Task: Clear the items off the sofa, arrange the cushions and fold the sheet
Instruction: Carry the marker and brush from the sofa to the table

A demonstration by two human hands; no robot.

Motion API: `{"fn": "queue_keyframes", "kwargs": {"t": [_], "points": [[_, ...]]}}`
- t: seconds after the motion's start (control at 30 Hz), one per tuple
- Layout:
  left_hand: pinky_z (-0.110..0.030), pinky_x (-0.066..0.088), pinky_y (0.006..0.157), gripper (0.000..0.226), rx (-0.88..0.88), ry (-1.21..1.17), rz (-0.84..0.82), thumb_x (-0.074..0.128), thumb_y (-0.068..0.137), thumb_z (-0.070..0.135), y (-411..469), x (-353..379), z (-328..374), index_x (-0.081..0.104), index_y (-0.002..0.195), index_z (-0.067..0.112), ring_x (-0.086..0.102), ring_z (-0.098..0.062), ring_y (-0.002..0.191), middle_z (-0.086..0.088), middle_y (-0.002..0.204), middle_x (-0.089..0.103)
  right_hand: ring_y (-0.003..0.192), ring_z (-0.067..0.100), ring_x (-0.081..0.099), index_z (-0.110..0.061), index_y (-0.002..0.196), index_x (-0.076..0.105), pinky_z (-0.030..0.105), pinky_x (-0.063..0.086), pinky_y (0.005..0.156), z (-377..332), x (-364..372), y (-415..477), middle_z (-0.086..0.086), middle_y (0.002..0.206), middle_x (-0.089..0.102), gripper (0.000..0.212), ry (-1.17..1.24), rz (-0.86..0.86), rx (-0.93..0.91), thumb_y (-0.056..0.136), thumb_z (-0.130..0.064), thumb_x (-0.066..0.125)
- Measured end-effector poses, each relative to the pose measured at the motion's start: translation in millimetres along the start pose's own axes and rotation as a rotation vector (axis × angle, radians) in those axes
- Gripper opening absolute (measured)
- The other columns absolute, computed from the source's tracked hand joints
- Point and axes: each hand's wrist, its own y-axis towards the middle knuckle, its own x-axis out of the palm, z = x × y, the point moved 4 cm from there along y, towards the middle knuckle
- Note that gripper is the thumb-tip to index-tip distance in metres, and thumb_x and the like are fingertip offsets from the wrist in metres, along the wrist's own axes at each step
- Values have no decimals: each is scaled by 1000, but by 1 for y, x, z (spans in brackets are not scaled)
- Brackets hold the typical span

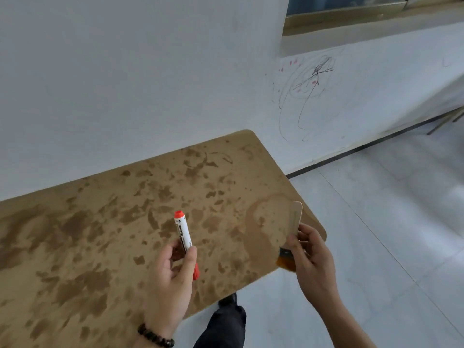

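Note:
My left hand (170, 277) grips a white marker (184, 237) with an orange-red cap, held upright over a stained brown table top (100, 222). My right hand (311, 259) holds a flat brush (293, 227) with a pale wooden handle pointing up, a dark ferrule and amber bristles at the bottom, just above the table's right edge. A dark bead bracelet sits on my left wrist. No sofa, cushion or sheet shows in this view.
The table stands against a white wall (125, 71) with pen scribbles (308, 96) on its right part. A window sill (351, 21) is at the top right. Pale floor tiles (389, 222) spread to the right. My dark trouser leg and shoe (226, 320) show below the table edge.

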Motion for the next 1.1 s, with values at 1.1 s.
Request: {"fn": "queue_keyframes", "kwargs": {"t": [1.1], "points": [[-39,54,70,18,-259,632,163,61,90,26,471,295,-115,46,100,29,64,-20,74,2,92,62,102,18,59,-24,126,62,33,51,81,121,205,549,-4,108,66,30,-825,-567,-94,98,-29,55]]}}
